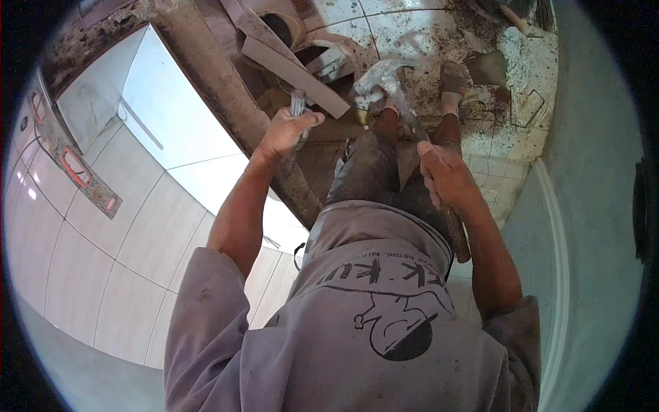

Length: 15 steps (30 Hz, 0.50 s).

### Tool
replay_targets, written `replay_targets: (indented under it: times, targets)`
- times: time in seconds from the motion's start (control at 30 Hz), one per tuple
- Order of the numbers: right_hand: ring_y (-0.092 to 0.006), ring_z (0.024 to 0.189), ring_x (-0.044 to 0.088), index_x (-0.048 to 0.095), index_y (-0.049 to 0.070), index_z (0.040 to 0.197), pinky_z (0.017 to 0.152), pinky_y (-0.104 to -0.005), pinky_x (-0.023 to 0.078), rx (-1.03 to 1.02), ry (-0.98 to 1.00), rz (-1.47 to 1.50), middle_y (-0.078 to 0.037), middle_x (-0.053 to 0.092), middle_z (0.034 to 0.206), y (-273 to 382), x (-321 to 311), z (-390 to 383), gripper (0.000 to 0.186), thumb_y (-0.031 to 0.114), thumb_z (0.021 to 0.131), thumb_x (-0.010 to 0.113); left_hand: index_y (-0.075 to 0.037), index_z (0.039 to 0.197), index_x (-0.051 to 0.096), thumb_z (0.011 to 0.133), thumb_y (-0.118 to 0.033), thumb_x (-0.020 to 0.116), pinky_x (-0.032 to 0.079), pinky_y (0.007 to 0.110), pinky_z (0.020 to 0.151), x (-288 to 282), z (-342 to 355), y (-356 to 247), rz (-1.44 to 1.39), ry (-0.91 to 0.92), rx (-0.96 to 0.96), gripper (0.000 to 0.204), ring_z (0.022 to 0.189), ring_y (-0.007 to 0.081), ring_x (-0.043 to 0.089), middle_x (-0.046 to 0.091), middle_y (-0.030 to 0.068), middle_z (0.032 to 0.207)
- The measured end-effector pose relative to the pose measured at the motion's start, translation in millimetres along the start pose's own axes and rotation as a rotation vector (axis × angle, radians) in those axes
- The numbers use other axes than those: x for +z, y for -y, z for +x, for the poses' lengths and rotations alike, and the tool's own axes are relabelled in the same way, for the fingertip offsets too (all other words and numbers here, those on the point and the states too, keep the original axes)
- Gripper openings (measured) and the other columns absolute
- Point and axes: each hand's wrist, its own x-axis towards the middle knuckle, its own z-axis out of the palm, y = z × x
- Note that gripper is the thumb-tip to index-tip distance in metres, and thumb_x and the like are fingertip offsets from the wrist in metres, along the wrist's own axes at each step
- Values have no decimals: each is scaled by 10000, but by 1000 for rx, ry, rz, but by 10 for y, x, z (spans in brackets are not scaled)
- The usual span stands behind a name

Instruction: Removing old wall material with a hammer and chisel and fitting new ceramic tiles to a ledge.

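In front of my left side, my left hand (288,134) is closed around a metal chisel (298,103) held roughly upright, its blunt top poking above the fist. The chisel's lower end is hidden by the hand and arm. Over to the right, my right hand (446,175) grips a hammer (408,113) partway down its shaft. The shaft's end reaches back along my forearm. Pale and dusty, the claw-type head points away from me, to the right of the chisel and apart from it.
Loose boards (295,75) and a round bucket-like thing lie beyond my left hand. Rubble and dust cover the pale floor tiles (412,34) around my feet. On the left, a raised dirty ledge borders white panels (178,103); a grey spirit level (82,172) lies near them. A wall (597,206) stands right.
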Motion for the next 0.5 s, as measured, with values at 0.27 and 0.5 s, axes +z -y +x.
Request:
replay_targets:
  times: [0.27,0.5]
  targets:
    - [-145,393,415,502,42,749,417,-286,373,-103,-52,12,-50,473,580,47,-143,-190,439,419,942,386,-23,763,582,761,-401,693,396,338,519,108,-79,158,389,117,-190,394,549,137,470,499,20,620]
    - [-272,565,540,524,37,819,520,-372,437,-643,-372,-86,-123,530,663,107,95,-152,385,349,964,350,-21,713,559,742,-447,695,391,358,541,272,-157,30,492,139,-75,448,567,143,438,483,42,616]
